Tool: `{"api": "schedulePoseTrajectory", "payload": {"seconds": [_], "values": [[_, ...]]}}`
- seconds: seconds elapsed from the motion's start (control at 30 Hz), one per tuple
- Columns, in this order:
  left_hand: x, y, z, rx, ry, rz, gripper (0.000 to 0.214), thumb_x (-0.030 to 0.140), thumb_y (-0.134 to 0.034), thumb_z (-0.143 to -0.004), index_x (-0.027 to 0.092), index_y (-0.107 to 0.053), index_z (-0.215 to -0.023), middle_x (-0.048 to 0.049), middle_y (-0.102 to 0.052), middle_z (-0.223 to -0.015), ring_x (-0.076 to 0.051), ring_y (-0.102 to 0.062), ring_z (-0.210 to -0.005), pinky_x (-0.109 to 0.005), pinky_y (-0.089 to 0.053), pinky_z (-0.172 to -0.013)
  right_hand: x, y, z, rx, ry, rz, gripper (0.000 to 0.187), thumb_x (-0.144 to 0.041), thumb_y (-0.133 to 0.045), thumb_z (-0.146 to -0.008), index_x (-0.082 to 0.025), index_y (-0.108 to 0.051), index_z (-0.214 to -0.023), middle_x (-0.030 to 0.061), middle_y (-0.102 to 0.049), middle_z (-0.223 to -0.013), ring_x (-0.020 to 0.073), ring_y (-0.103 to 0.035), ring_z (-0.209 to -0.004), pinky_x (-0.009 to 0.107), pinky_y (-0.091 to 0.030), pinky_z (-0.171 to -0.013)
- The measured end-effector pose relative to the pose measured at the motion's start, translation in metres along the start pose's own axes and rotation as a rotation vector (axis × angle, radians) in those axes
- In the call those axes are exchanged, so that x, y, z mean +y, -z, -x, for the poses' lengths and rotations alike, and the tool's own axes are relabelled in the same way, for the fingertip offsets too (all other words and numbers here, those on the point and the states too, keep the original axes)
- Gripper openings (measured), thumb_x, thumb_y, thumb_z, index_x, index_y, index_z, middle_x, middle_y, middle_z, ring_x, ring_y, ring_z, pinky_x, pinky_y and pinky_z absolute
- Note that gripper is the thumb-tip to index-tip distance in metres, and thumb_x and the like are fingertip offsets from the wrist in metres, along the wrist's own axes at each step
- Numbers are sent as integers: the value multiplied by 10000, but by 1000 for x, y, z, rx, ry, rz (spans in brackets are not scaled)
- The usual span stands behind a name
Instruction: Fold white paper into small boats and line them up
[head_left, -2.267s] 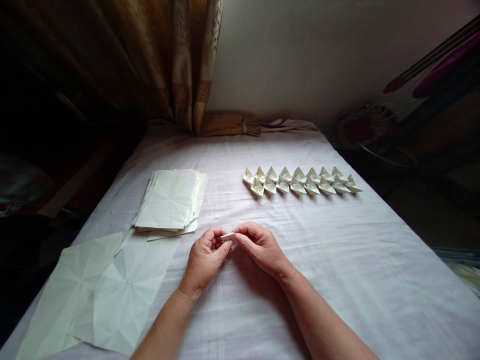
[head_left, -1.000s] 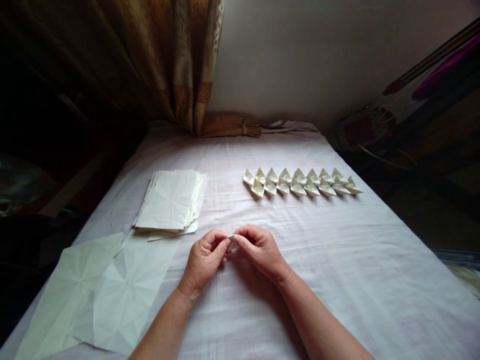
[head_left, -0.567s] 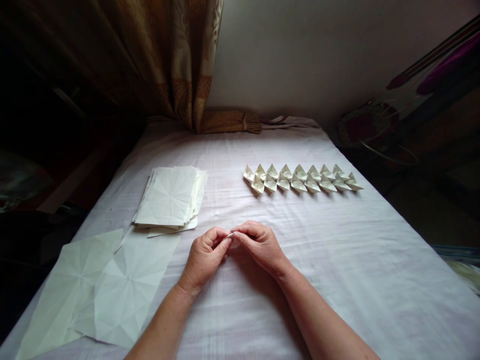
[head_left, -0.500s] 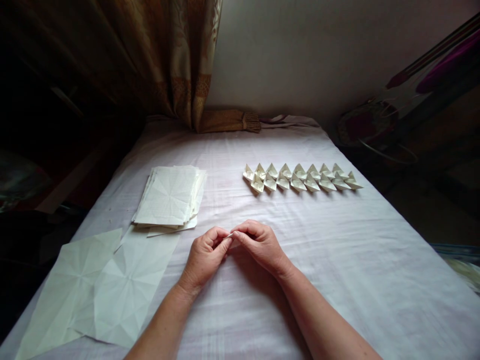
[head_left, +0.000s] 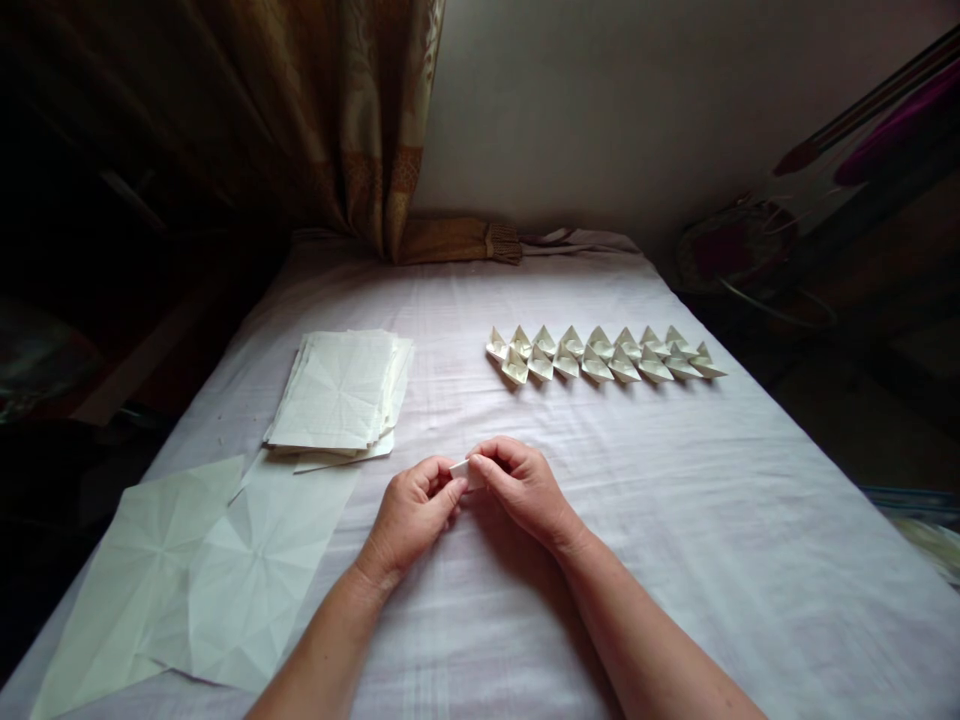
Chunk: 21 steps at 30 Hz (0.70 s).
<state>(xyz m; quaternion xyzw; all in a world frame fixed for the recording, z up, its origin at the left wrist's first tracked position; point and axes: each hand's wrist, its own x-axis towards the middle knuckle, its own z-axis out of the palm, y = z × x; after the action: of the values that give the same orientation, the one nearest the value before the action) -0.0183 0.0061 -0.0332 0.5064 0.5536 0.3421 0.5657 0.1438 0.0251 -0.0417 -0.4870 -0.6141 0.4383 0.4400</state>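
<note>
Between my two hands is a small folded piece of white paper (head_left: 466,472), mostly covered by the fingers. My left hand (head_left: 417,505) pinches its left end with thumb and forefinger. On the other end, my right hand (head_left: 523,487) is closed, thumb pressed over the paper. Beyond the hands to the right stand folded paper boats (head_left: 598,365), set close together in two rows. Left of the hands lies a stack of creased paper sheets (head_left: 334,390). Nearer to me, two larger creased sheets (head_left: 251,570) lie spread and overlapping.
A pale checked cloth (head_left: 675,520) covers the flat surface under everything. At its far edge hangs a gold-brown curtain (head_left: 375,130), its bottom resting on the cloth near the wall (head_left: 555,120). Dark, cluttered areas flank both sides.
The folded paper has turned so more of its white face shows between the fingers. Both hands have barely shifted; the boats and sheets stay put.
</note>
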Motion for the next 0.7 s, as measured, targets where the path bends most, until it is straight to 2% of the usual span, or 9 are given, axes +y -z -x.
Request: {"api": "schedulePoseTrajectory", "payload": {"seconds": [0.13, 0.33, 0.5, 0.6, 0.7], "values": [[1, -1, 0, 3, 20, 8, 258, 407, -658, -739, 161, -621, -805, 48, -546, -538, -83, -496, -431, -182, -409, -426, -1, -2, 0, -18, 15, 27, 194, -292, -541, -847, -193, -620, -700, 2, -614, -661, 134, -546, -631, 239, -437, -605], [1, -4, -1, 39, 18, -4, 284, 414, -638, -732, 172, -609, -878, 49, -562, -574, -114, -582, -482, -186, -425, -422, -3, -5, 2, 71, 101, 150, 177, -260, -509, -862, -206, -588, -714, 9, -609, -689, 144, -560, -657, 252, -434, -637], [-1, -2, -1, 26, -31, -25, 258, 380, -593, -784, 184, -564, -949, 60, -572, -604, -85, -528, -443, -182, -396, -428, -3, -1, 3, 49, 96, 223, 161, -252, -528, -859, -209, -624, -737, 11, -647, -708, 147, -586, -660, 251, -434, -642], [0, -1, 0, 8, -94, -122, 265, 349, -533, -844, 200, -516, -1062, 70, -587, -607, -87, -522, -446, -192, -403, -463, -3, 5, 1, 19, 114, 287, 156, -248, -542, -863, -214, -650, -755, 10, -671, -713, 149, -600, -661, 255, -430, -649], [0, -1, 2, 7, -170, -302, 230, 345, -479, -891, 203, -513, -1068, 62, -611, -596, -110, -567, -492, -211, -432, -512, -3, 13, -3, 13, 166, 370, 157, -228, -555, -864, -216, -660, -748, 9, -680, -705, 147, -604, -657, 261, -421, -665]]}}
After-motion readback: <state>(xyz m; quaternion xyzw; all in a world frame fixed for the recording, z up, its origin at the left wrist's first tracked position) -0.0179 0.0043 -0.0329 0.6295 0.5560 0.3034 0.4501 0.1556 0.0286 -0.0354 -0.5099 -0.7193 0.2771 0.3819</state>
